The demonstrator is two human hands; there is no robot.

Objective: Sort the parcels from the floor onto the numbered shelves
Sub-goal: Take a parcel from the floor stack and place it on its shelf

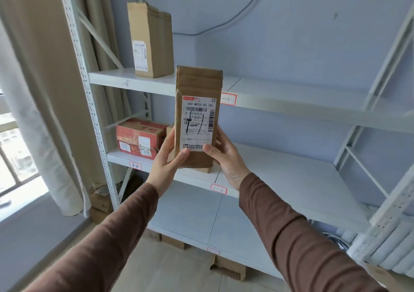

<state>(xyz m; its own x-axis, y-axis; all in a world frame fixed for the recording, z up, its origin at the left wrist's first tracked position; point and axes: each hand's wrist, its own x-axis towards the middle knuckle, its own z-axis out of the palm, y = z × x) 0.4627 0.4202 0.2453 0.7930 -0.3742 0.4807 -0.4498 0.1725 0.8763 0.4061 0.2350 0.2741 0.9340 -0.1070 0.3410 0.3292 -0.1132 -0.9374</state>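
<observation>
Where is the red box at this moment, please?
In the head view, the red box lies at the left end of the middle shelf, beside the shelving's left upright and just left of the left hand holding the brown parcel.

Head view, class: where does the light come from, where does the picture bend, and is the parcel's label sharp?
Head view: daylight enters from the window at lower left, blown out white; wide-angle distortion bows the shelf uprights at the edges; the held parcel, gripped by left hand and right hand, shows a legible label; the shelf tags stay softer.

both arms raised fwd, hands (pixel 197 157) gripping, thumbs front
</observation>
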